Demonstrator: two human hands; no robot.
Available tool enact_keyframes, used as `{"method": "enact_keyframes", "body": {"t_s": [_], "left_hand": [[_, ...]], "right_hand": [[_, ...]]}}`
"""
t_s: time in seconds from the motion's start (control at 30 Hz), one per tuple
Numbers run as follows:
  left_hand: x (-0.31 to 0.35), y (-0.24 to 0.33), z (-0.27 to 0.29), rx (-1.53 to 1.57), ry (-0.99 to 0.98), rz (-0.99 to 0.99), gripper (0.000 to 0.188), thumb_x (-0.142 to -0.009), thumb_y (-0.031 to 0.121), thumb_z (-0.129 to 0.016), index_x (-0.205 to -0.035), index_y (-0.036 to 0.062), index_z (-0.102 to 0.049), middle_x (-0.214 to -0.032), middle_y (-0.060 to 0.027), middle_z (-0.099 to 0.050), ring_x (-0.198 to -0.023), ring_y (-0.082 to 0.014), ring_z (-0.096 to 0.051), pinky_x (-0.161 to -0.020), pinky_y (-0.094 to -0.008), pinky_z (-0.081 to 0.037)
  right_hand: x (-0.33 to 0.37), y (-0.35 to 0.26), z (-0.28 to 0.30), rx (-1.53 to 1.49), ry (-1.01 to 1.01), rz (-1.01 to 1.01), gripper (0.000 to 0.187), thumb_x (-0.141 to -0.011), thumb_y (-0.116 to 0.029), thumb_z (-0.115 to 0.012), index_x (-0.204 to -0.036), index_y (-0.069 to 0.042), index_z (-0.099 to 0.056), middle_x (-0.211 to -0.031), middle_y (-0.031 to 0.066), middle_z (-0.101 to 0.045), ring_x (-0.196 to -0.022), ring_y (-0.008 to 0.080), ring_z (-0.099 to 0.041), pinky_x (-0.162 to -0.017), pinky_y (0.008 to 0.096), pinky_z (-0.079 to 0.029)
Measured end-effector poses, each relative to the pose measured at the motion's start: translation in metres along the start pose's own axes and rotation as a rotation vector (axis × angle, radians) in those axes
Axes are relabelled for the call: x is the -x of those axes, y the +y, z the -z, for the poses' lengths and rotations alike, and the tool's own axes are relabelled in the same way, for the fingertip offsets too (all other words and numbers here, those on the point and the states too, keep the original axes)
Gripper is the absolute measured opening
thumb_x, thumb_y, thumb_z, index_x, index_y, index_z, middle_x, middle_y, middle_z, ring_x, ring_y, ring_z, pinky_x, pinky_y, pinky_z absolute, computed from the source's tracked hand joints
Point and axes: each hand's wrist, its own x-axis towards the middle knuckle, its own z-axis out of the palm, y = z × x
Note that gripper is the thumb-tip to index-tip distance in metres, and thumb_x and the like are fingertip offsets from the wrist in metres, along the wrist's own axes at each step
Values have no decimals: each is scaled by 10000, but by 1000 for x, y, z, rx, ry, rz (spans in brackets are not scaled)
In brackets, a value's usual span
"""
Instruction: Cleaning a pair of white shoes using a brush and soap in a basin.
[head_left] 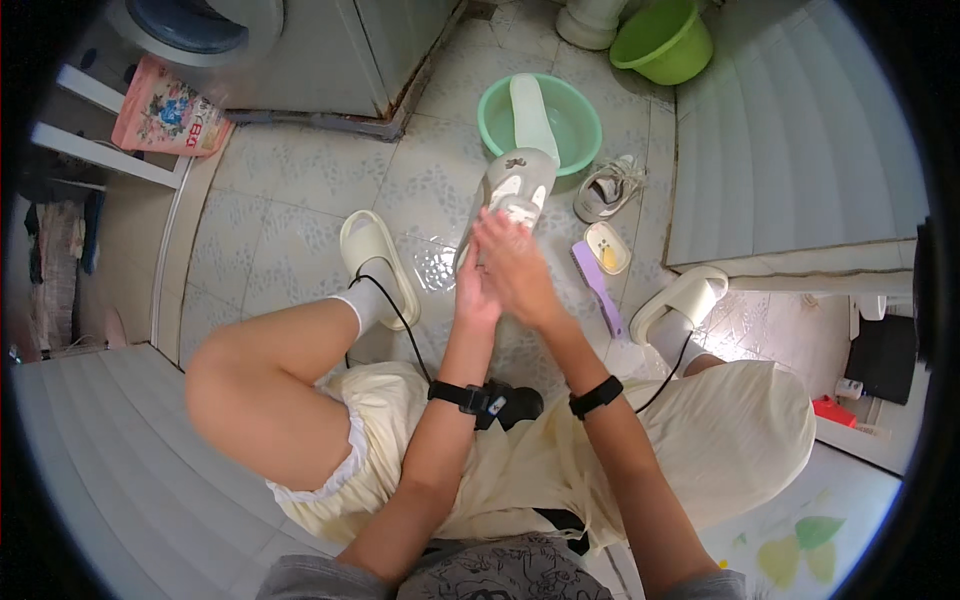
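A grey and white sneaker (520, 178) is held out in front of me, toe pointing away, over the floor just short of a mint-green basin (590, 110). My left hand (474, 288) is closed on its heel end from the left. Across the shoe's opening, by the white laces, my right hand (516, 268) presses with its fingers together; their tips partly hide the shoe. A pale insole (531, 112) leans in the basin. The matching sneaker (608, 190) stands to the right of the basin. Nearer lie a soap dish (606, 236) with yellow soap and a purple brush (600, 292).
A bright green bucket (668, 48) stands at the far right beside a white pedestal base (588, 24). At far left are a washing machine (290, 60) and a pink bag (175, 112). The floor tiles (300, 195) look wet. My slippered feet flank the work.
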Motion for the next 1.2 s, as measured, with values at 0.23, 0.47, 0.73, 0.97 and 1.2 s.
{"method": "enact_keyframes", "body": {"t_s": [0.23,0.47,0.73,0.97,1.2], "left_hand": [[-5,-9,-16,-134,292,23,433,-956,283,-325,-1243,-35,-385,-1225,-133,-493,-1122,-259,-487,-981,-388,-366],[-6,-13,-6,-174,271,102,448,-962,305,-288,-1259,-20,-375,-1233,-139,-483,-1125,-247,-484,-957,-392,-387],[-9,-12,0,-1005,314,96,313,-898,151,-378,-1148,-6,-481,-1206,-157,-489,-1141,-276,-454,-962,-367,-365],[-4,-25,12,-2178,33,-330,349,-791,-22,-403,-1134,-38,-468,-1238,-186,-436,-1179,-337,-386,-989,-377,-318],[5,-21,29,-2316,135,-332,484,-732,-28,-537,-1193,-34,-392,-1246,-202,-393,-1169,-383,-347,-959,-401,-338]], "right_hand": [[3,59,29,-29,210,-259,594,-832,-111,-521,-1359,-30,-259,-1414,132,-262,-1317,293,-223,-1060,437,-182],[21,76,23,-1378,486,-666,691,-833,-141,-596,-1361,22,-181,-1361,157,-316,-1250,239,-324,-1018,375,-280],[33,86,9,-1841,516,-803,449,-839,-171,-569,-1222,-17,-392,-1198,102,-486,-1075,233,-494,-919,388,-397],[66,116,-14,-1997,659,-892,382,-837,-202,-545,-1174,-56,-443,-1141,87,-531,-1040,235,-525,-905,413,-410],[66,107,-21,-1850,622,-836,389,-886,-309,-506,-1195,-81,-449,-1186,78,-521,-1083,226,-506,-922,423,-400]]}}
